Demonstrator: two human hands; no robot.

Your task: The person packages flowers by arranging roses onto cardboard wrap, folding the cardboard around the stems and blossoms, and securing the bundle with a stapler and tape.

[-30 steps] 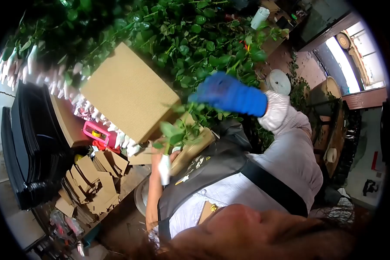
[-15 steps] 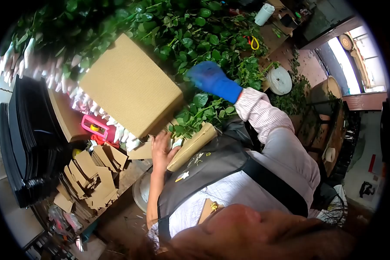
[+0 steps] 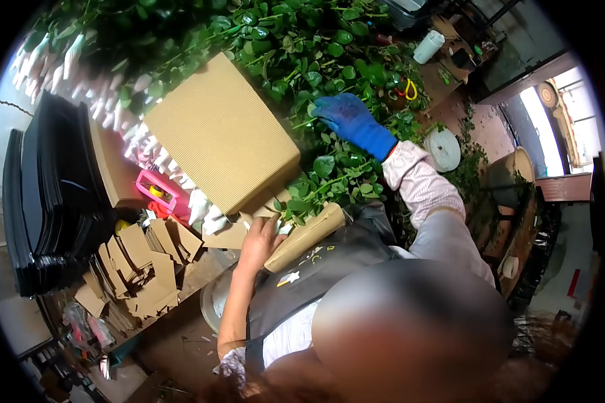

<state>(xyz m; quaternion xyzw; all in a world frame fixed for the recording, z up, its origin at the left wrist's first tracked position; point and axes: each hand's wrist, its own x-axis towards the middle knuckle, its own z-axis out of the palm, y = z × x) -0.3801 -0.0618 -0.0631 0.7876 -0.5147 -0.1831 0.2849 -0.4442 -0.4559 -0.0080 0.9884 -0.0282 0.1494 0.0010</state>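
My left hand [image 3: 257, 247] is bare. It lies with its fingers slightly spread on the cardboard beside a rolled corrugated sheet [image 3: 306, 236], near small white-sleeved buds. Green leafy stems [image 3: 319, 191] stick out of that roll, which lies against my dark apron [image 3: 329, 258]. Farther up, my right hand [image 3: 351, 119] wears a blue glove. Its fingers are pressed together on a thin green stem at the edge of the leaf pile [image 3: 329, 50]. Leaves partly hide the fingertips. Between the hands and to the left stands a tan corrugated box [image 3: 222, 134].
Black folded sheets [image 3: 60, 195] are stacked at left. Cut cardboard pieces [image 3: 154, 272] lie below a pink holder [image 3: 158, 191]. White-sleeved buds [image 3: 74, 57] line the upper left. Yellow-handled scissors [image 3: 411, 89], a white roll [image 3: 429, 47] and a round white lid [image 3: 444, 149] are at right.
The whole view has shifted, with the box and both hands now farther right. My left hand's fingers have bent a little. My gloved hand's fingertips now meet a stem.
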